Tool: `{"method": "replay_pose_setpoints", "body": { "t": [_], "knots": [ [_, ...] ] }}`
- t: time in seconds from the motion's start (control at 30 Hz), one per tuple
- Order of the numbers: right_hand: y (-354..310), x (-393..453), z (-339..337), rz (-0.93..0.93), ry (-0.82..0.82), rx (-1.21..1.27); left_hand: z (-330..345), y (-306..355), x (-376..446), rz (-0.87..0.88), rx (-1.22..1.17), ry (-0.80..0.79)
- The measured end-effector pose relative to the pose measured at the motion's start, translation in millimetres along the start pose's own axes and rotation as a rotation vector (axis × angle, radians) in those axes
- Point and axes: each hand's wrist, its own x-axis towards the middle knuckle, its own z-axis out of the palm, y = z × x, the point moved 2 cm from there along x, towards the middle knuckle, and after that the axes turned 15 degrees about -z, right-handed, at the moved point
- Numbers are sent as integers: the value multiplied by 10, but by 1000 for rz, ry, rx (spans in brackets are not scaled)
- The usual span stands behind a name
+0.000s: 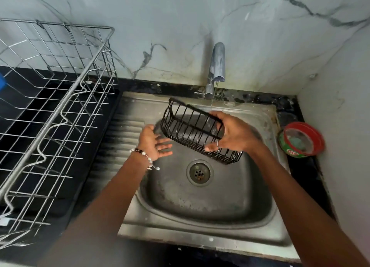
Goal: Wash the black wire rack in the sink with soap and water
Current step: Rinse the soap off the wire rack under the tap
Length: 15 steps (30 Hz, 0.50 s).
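The black wire rack (188, 126) hangs tilted over the steel sink (230, 212), under a thin stream of water from the tap (217, 66). My right hand (234, 133) grips the rack at its right side, thumb over the top rim and fingers underneath. My left hand (154, 143) is just left of the rack, palm up, fingers spread and holding nothing; its fingertips are close to the rack's lower left corner. A round red and green soap tub (302, 140) sits on the counter right of the sink.
A large steel wire dish rack (54, 110) stands on the black counter at the left, beside the sink's ribbed drainboard (118, 138). The marble wall rises right behind the tap and on the right. The drain (199, 173) is open in the basin's middle.
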Motion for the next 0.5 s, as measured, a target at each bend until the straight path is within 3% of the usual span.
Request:
{"method": "replay_pose_setpoints", "body": {
  "t": [0.17,0.33,0.43,0.5],
  "knots": [
    [-26,-122,233,-174,-57,-356,-66,175,-94,-218,77,-154],
    [1,-257,564,-403,149,-530,18,77,-129,-274,332,-15],
    [132,-197,614,-388,122,-317,-15,88,-164,-124,289,85],
    [247,-113,546,-226,40,-12,-13,143,-227,25,296,135]
  ]
}}
